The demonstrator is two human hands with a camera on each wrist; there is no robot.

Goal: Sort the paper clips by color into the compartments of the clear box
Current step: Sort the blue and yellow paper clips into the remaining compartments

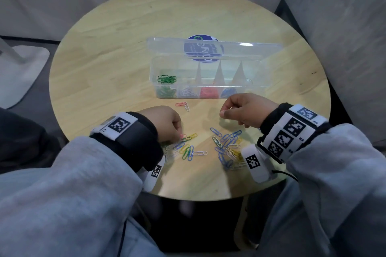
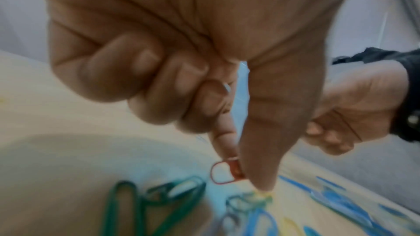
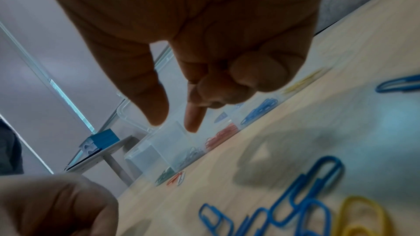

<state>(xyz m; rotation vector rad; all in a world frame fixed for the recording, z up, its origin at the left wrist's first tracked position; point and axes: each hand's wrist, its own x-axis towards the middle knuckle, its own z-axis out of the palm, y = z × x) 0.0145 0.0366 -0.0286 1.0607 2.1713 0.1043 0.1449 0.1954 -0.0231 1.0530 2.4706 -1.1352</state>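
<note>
The clear box stands open at the table's middle, its lid tipped back. Its compartments hold green clips, white clips, red clips and blue clips. My left hand is low over the left pile of mixed clips; its thumb and forefinger pinch a red clip. My right hand hovers above the table in front of the box, beyond the right pile. In the right wrist view its thumb and forefinger point down apart, with nothing between them.
A red clip and a white clip lie together just in front of the box. The round wooden table has its near edge right behind the piles. A blue round sticker shows behind the lid. A white stand base sits on the floor at left.
</note>
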